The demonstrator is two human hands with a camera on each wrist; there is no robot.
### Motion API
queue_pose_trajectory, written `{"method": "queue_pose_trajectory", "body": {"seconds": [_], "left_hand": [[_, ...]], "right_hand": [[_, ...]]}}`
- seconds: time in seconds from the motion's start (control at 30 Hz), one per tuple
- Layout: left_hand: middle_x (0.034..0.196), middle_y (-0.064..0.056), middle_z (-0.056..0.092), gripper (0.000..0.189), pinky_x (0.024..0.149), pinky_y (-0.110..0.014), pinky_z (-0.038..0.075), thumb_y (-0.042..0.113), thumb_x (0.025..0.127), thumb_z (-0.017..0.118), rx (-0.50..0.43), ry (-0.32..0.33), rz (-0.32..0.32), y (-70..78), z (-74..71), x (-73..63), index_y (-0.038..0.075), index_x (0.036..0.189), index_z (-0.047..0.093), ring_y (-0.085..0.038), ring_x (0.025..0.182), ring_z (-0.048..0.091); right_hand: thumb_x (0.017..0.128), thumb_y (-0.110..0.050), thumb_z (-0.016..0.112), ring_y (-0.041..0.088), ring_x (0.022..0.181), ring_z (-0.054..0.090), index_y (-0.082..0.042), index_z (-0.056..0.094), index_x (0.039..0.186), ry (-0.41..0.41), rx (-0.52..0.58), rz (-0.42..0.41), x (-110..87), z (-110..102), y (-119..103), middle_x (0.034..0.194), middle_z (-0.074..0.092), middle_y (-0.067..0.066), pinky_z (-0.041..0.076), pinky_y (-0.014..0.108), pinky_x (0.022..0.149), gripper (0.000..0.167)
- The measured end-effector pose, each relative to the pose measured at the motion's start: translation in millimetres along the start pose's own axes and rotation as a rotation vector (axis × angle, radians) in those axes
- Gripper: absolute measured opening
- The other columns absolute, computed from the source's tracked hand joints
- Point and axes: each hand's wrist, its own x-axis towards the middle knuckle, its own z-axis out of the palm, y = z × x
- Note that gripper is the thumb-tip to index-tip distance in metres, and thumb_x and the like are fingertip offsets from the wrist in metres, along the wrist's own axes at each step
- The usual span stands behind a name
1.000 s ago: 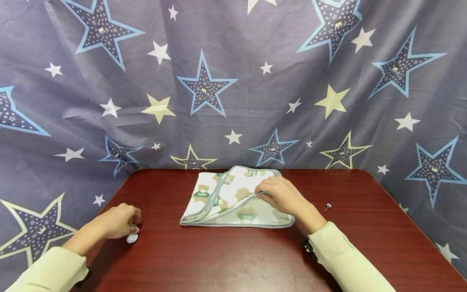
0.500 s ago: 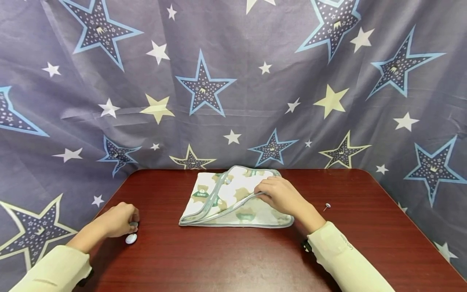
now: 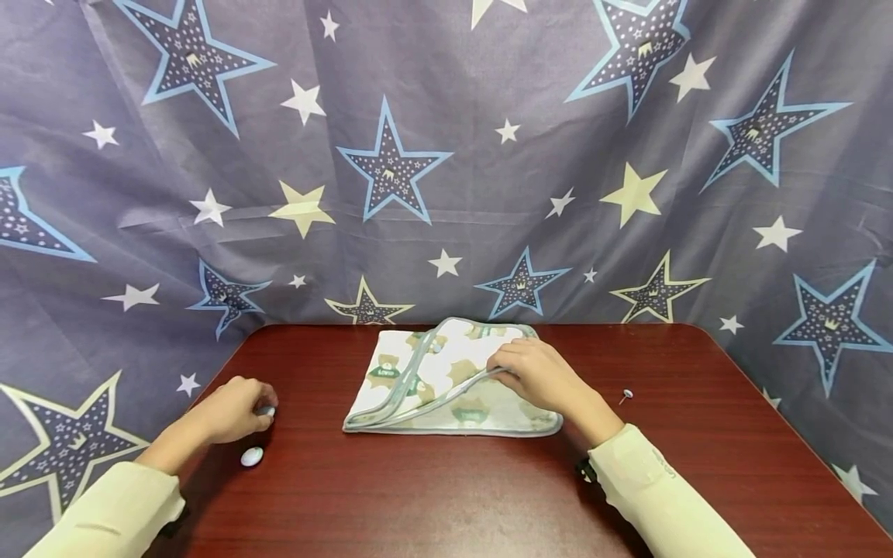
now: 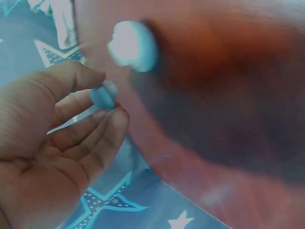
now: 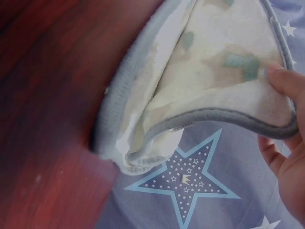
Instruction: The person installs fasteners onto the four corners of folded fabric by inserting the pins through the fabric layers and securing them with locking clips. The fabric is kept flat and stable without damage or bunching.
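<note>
At the left of the table, my left hand (image 3: 233, 411) pinches a small round pale-blue cap (image 4: 104, 95) between thumb and fingertips. A second white round cap (image 3: 252, 456) lies on the table just below that hand; the left wrist view shows this cap (image 4: 133, 46) larger and blurred. In the middle lies a folded white blanket (image 3: 470, 415) with bear prints and grey-blue edging. My right hand (image 3: 533, 372) grips its upper layer by the edge and lifts it, so the folds part in the right wrist view. A small pale button-like disc (image 3: 437, 348) sits on the blanket.
A pin (image 3: 626, 395) with a round white head lies on the right of the reddish-brown table (image 3: 432, 496), beyond the right forearm. A grey star-patterned curtain (image 3: 460, 209) hangs behind the table and along its sides.
My left hand has moved slightly up and away from the white cap, which stays on the table, and carries the pale-blue cap with it. The right hand and blanket hold still.
</note>
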Motion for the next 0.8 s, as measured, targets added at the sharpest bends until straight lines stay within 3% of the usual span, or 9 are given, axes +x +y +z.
{"method": "queue_pose_trajectory", "body": {"seconds": [0.23, 0.4, 0.8], "left_hand": [[0.083, 0.007, 0.071, 0.016, 0.070, -0.035, 0.051, 0.010, 0.082, 0.074, -0.077, 0.123, 0.024, 15.8, -15.8, 29.2, 0.006, 0.098, 0.076, -0.010, 0.076, 0.063], [0.092, 0.005, 0.074, 0.017, 0.077, -0.038, 0.052, 0.012, 0.087, 0.071, -0.128, 0.131, 0.028, 30.9, -20.3, 46.8, 0.007, 0.103, 0.076, -0.012, 0.084, 0.066], [0.088, 0.004, 0.074, 0.016, 0.077, -0.038, 0.052, 0.015, 0.089, 0.072, -0.261, 0.188, 0.058, 75.4, -12.9, 97.2, 0.009, 0.104, 0.076, -0.012, 0.082, 0.066]], "right_hand": [[0.085, -0.013, 0.081, 0.015, 0.082, 0.065, -0.015, 0.071, 0.092, -0.005, -0.005, 0.010, -0.7, -1, -1, 0.087, 0.069, -0.006, 0.052, 0.034, 0.077, 0.012], [0.084, -0.012, 0.082, 0.015, 0.082, 0.065, -0.016, 0.071, 0.091, 0.000, 0.000, 0.008, -0.6, 1, -3, 0.087, 0.069, -0.005, 0.052, 0.034, 0.076, 0.014], [0.084, -0.012, 0.082, 0.015, 0.082, 0.065, -0.016, 0.070, 0.091, -0.009, -0.010, 0.003, 1.4, 2, -4, 0.086, 0.068, -0.006, 0.052, 0.035, 0.076, 0.014]]}}
